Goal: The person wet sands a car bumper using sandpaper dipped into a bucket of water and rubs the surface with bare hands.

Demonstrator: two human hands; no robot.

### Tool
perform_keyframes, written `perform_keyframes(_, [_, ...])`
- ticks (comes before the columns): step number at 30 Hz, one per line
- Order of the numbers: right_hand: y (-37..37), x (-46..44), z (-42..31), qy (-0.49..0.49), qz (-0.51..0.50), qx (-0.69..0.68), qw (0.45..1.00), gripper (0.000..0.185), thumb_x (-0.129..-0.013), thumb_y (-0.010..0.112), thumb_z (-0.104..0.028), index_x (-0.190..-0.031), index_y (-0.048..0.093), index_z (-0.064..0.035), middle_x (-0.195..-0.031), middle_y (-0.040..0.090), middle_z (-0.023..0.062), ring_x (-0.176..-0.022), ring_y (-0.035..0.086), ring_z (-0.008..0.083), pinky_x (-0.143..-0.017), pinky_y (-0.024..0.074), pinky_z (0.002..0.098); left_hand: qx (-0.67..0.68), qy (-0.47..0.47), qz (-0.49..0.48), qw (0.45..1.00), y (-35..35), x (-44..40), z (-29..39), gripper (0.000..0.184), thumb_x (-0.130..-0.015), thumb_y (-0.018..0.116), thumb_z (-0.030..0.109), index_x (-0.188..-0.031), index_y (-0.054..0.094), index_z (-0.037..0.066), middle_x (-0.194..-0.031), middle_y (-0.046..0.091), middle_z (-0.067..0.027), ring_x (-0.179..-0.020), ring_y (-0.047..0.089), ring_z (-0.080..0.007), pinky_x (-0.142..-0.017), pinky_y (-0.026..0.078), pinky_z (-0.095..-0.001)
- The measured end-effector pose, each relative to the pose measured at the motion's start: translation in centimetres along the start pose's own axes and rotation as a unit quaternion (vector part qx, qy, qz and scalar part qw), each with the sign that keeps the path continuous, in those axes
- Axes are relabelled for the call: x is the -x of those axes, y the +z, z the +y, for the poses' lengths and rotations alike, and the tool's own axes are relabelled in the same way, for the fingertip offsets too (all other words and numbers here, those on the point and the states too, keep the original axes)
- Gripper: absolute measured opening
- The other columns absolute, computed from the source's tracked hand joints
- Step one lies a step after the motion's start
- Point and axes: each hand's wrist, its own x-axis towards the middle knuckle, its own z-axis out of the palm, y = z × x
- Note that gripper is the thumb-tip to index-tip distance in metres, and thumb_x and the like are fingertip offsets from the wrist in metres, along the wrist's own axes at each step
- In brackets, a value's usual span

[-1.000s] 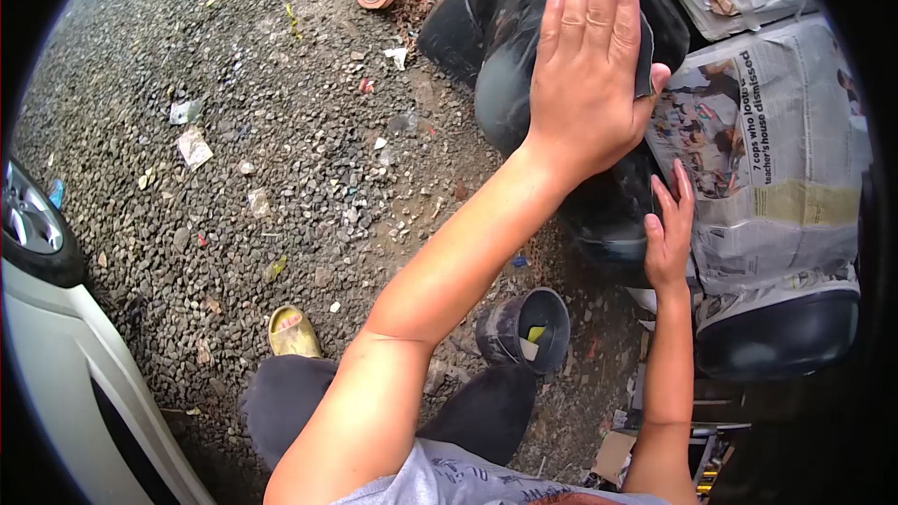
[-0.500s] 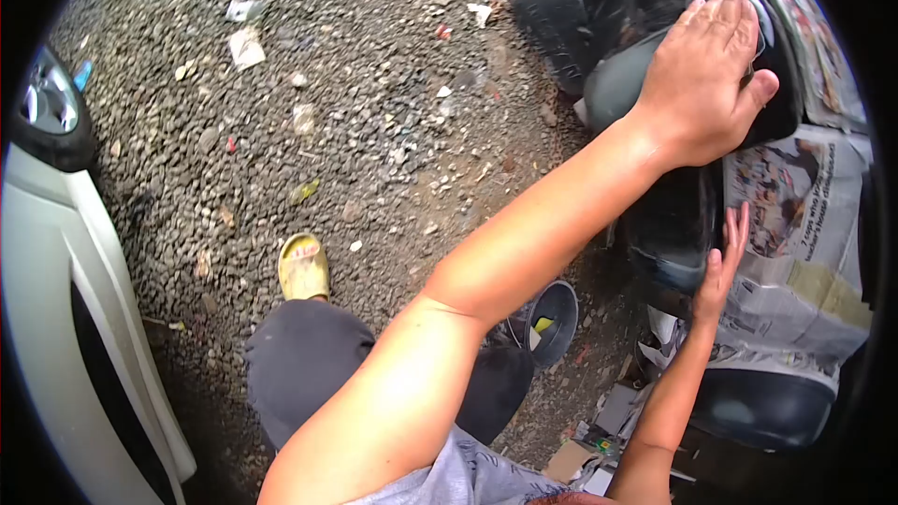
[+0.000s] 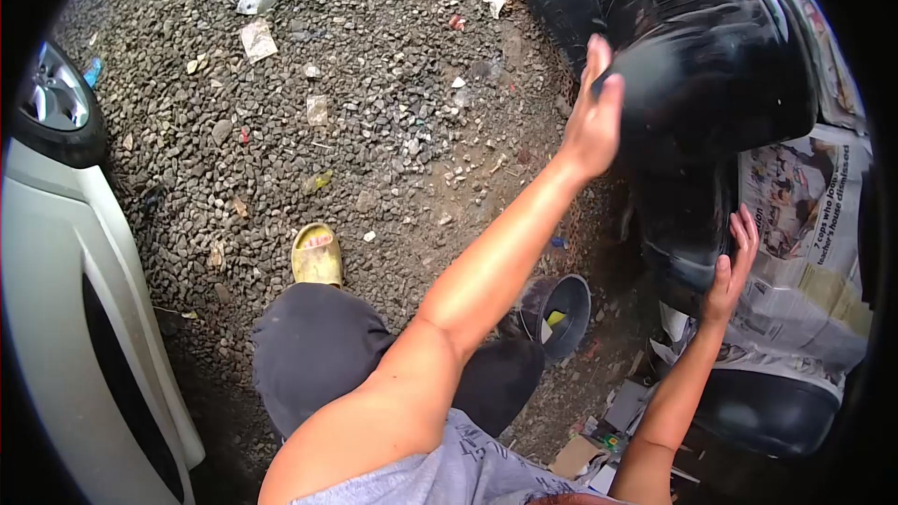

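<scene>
My left hand [image 3: 591, 122] is at the left edge of a large glossy black car part [image 3: 706, 65], seen side-on with its fingers stretched out and its thumb apart; no held object shows. Further right and lower, my right hand [image 3: 732, 266] has its fingers extended and thumb apart. It lies against or just over the border between the lower black section [image 3: 683, 224] and the newspaper covering [image 3: 795, 224]. Whether its palm touches the surface is hidden.
A dark bucket [image 3: 569, 327] with small pieces inside stands beside my knee. Gravel [image 3: 383, 112] with litter covers the ground. A silver car [image 3: 56, 243] is at the left. Cardboard scraps [image 3: 572, 456] lie at the bottom. Another black part [image 3: 772, 411] sits below the newspaper.
My left hand has moved from atop the black part, left and down to its edge, and turned side-on. The view has shifted; my right hand stays by the newspaper border.
</scene>
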Motion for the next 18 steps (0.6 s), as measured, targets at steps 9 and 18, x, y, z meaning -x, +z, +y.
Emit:
perform_keyframes(9, [0.3,0.2,0.6,0.005,0.018,-0.024,1.0,0.071,-0.103,0.041,-0.057,-0.142,0.055,0.0007,-0.155,0.045,0.0232,-0.146,0.04,0.0376,-0.12,0.0312,0.049,-0.085,0.143,-0.066,0.984,1.1,-6.3,6.7,0.064,-0.109,0.043,0.036,-0.153,0.035,-0.01,-0.164,0.028,-0.0314,-0.155,0.022,-0.0433,-0.128,0.012,-0.0491])
perform_keyframes(18, [0.5,0.3,0.3,0.03,0.021,-0.066,0.997,0.072,-0.103,0.044,-0.056,-0.145,0.052,0.0011,-0.159,0.041,0.0225,-0.148,0.038,0.0355,-0.119,0.0318,0.0475,-0.084,0.179,-0.083,0.977,1.5,-6.8,7.8,0.057,-0.105,0.053,0.032,-0.145,0.047,-0.007,-0.155,0.042,-0.032,-0.15,0.033,-0.047,-0.126,0.02,-0.052])
